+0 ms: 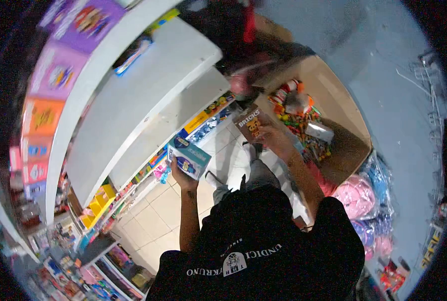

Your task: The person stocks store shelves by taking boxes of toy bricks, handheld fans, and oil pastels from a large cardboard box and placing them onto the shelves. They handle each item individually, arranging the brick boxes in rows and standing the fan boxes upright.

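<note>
My left hand (pixel 184 176) is closed around the lower edge of a teal and white box (pixel 192 156), which it holds up near the shelf edge. In my right hand (pixel 276 140) is a brown box (pixel 250 123) with "BRICKS" printed on it and an orange figure below the word. The fingers of that hand press on the box's right side. Both boxes are off the shelves, in front of my body and apart from each other.
A big cardboard carton (pixel 341 100) with many colourful toys stands on my right. White shelves (pixel 158 75) rise on my left, with purple and orange boxes (pixel 43 118) above. A yellow tray (pixel 98 205) sits lower down. Wrapped pink goods (pixel 356 196) lie beside the carton.
</note>
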`<state>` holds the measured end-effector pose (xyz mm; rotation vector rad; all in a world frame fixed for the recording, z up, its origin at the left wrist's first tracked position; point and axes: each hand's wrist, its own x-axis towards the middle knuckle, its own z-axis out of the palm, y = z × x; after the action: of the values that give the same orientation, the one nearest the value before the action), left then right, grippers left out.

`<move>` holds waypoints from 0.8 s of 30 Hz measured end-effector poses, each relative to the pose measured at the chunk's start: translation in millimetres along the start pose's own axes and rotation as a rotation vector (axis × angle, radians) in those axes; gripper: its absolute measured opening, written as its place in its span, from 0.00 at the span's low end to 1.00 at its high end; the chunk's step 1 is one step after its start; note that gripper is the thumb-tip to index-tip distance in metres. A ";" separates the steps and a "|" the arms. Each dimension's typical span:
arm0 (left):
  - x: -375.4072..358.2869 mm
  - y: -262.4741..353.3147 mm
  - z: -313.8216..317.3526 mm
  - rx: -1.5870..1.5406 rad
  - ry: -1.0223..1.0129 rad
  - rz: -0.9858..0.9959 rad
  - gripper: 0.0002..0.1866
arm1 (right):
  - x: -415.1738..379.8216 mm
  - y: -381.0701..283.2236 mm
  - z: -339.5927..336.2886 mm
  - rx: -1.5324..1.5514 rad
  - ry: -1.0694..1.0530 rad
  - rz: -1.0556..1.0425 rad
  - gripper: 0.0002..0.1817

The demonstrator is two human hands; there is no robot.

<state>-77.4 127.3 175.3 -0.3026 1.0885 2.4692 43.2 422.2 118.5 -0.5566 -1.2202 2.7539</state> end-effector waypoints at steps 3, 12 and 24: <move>-14.1 40.1 -25.8 -0.032 -0.032 0.076 0.25 | 8.9 -16.7 65.7 0.357 -0.027 0.188 0.27; -59.7 138.7 -112.1 0.108 0.008 0.242 0.28 | 16.2 19.3 260.1 -0.144 -0.323 0.203 0.36; -106.1 228.0 -143.2 0.439 -0.170 0.193 0.36 | -0.5 92.7 385.6 -0.550 -0.554 0.075 0.35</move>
<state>-84.5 -147.4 265.9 0.1487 1.5993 2.2781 -87.3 88.8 289.0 0.1732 -2.1373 2.7006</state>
